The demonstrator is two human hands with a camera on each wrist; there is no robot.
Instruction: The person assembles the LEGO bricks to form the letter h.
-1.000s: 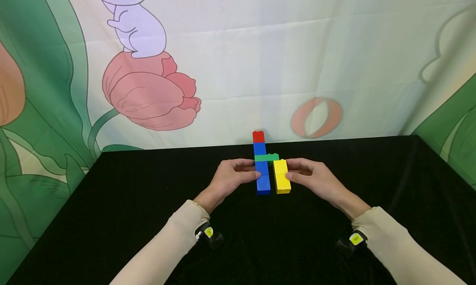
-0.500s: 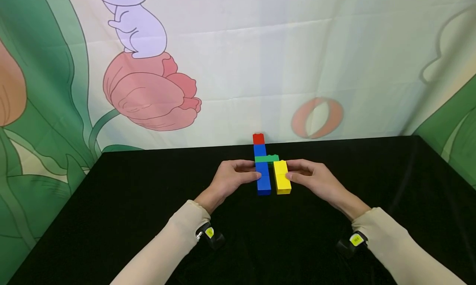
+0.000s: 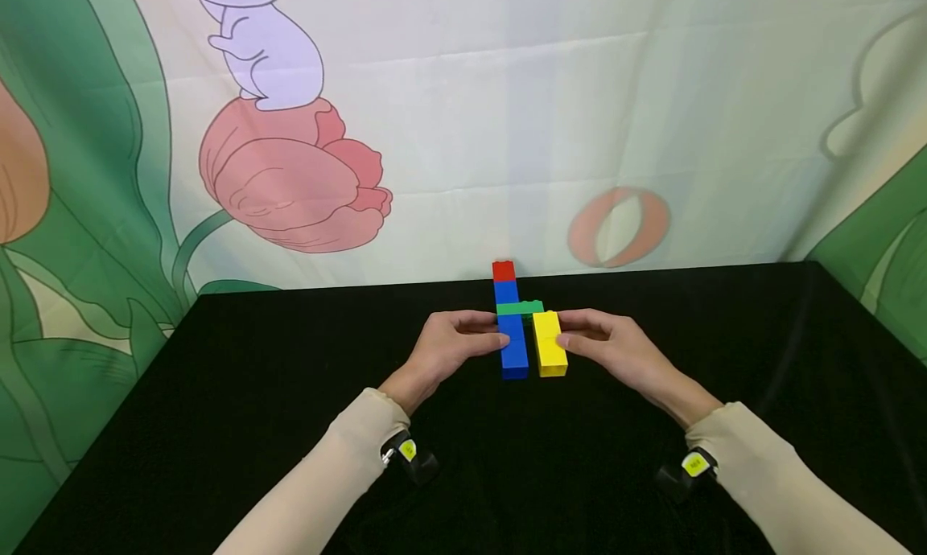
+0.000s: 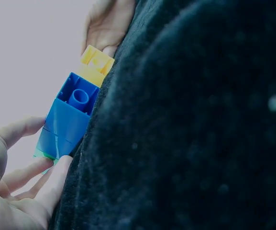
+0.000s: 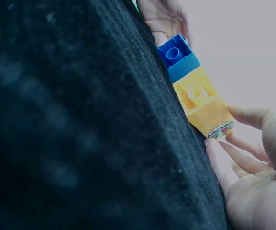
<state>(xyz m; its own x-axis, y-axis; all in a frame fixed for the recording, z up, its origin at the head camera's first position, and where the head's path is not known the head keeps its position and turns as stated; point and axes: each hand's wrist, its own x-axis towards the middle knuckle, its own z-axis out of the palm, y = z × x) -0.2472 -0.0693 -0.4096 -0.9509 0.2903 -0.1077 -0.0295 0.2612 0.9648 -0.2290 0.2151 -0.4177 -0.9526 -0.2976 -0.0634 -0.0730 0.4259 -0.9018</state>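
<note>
A row of toy building bricks lies lengthwise on the black cloth, its studded end pointing away. It has a red brick [image 3: 503,271] at the far end, then blue bricks [image 3: 513,355] with a flat green brick [image 3: 519,308] between them, sticking out to the right. My left hand [image 3: 451,343] pinches the near blue part from the left. Beside it, my right hand [image 3: 615,347] pinches two joined yellow bricks [image 3: 552,354], their far end at the green brick; whether they are joined to it I cannot tell. The left wrist view shows the hollow blue end [image 4: 75,98]; the right wrist view shows a sticker [image 5: 221,130] near my right fingertips.
The black cloth [image 3: 253,426] covers the table. Behind its far edge hangs a pale curtain [image 3: 463,137] printed with a rabbit, flowers and leaves. A camera is strapped to each wrist.
The red end of the row sits slightly lower in the head view than a second ago. Both hands keep their hold in nearly the same place.
</note>
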